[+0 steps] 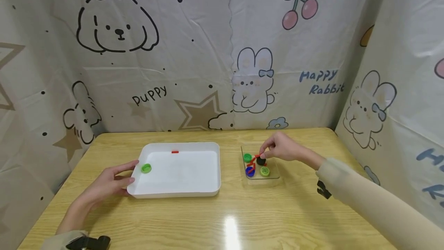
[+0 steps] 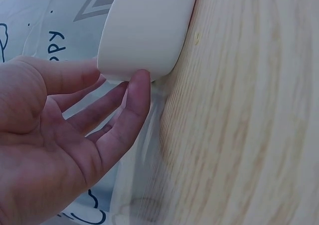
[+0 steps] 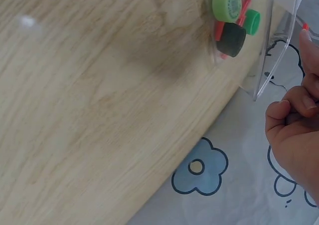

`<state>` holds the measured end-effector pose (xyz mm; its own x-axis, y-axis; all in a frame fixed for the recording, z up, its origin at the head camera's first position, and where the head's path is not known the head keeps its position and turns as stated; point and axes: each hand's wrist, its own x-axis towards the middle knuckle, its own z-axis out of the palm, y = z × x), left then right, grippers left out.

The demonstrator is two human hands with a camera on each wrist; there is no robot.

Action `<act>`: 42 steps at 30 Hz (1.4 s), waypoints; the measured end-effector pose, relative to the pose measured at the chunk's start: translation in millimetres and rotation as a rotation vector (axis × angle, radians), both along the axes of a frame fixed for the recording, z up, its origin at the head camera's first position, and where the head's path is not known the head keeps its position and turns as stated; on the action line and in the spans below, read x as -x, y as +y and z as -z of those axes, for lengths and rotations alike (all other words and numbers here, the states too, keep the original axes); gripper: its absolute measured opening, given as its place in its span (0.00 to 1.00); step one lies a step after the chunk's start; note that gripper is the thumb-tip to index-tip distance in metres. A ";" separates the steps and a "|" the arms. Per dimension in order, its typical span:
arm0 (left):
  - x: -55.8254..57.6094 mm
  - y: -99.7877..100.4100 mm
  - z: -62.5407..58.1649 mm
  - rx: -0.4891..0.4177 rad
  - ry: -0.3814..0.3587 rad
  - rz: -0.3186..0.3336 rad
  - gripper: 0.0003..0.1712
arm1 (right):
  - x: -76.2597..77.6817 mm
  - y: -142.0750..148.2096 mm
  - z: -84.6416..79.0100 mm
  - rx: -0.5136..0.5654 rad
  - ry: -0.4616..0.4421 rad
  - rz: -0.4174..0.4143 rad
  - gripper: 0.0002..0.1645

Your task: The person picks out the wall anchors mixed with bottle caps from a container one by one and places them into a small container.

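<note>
My left hand rests its fingertips against the left end of a white tray, fingers spread and gently bent. The left wrist view shows that hand touching the tray's outer wall. Inside the tray lie a light green cap and a small red stick. My right hand pinches another red stick over a clear plastic box. That box holds a green cap, a black cap, a blue cap, a yellow-green cap and several red sticks.
Both containers stand on a light wooden table, the clear box to the right of the tray with a gap between. A printed cloth hangs behind the table's back edge and along both sides.
</note>
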<state>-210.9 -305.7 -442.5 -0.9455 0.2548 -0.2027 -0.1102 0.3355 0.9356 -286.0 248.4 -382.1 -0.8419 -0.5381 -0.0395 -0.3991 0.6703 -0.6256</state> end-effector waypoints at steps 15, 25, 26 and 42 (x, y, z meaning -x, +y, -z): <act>-3.0 0.5 0.3 -0.015 0.015 0.017 0.37 | -1.8 -10.2 -1.7 0.010 0.018 0.007 0.10; -2.8 2.7 0.3 0.003 0.017 0.013 0.37 | -0.2 -52.0 -21.7 0.040 -0.005 -0.080 0.11; -2.9 2.8 0.5 0.001 0.016 0.014 0.37 | 0.2 -56.5 -22.5 0.038 -0.009 -0.083 0.10; -2.0 3.1 0.9 0.003 0.013 0.005 0.36 | 24.1 -157.6 -22.1 0.018 0.056 -0.235 0.18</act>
